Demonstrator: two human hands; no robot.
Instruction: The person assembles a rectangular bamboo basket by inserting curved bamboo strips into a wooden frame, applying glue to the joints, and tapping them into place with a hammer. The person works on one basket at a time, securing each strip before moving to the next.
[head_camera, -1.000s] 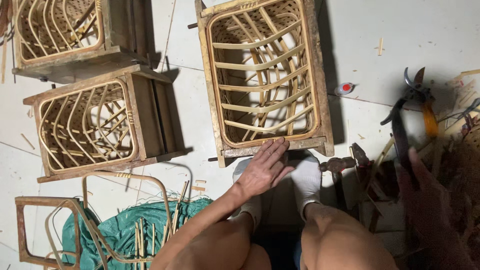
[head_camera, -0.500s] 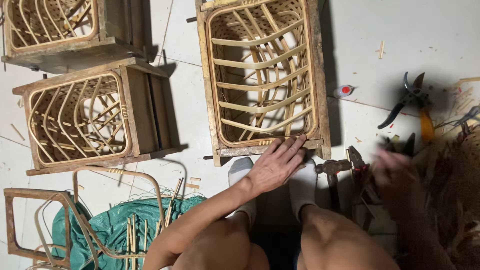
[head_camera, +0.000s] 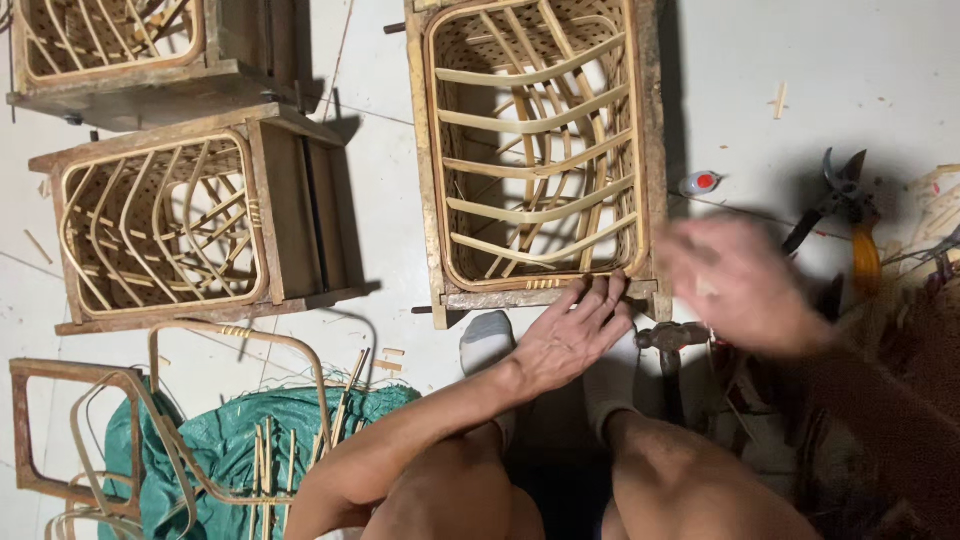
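The left hand (head_camera: 575, 335) lies flat, fingers spread, on the lower rail of the rattan frame (head_camera: 540, 150) at top centre. The right hand (head_camera: 740, 285), blurred at centre right, looks open and empty, near the shears (head_camera: 835, 200).

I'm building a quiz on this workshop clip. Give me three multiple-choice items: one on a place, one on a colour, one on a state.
1. Where does the left hand rest?
A. on the near edge of the rattan frame
B. on the shears
C. on the tarp

2. What colour is the tarp on the floor?
A. red
B. green
C. white

3. How does the right hand show?
A. sharp, gripping the shears
B. flat on the floor
C. blurred, holding nothing visible

Answers: 1 A, the fingers lie on the frame's bottom edge. 2 B, the sheet under the rattan strips is green. 3 C, it is smeared by motion, apart from the shears.
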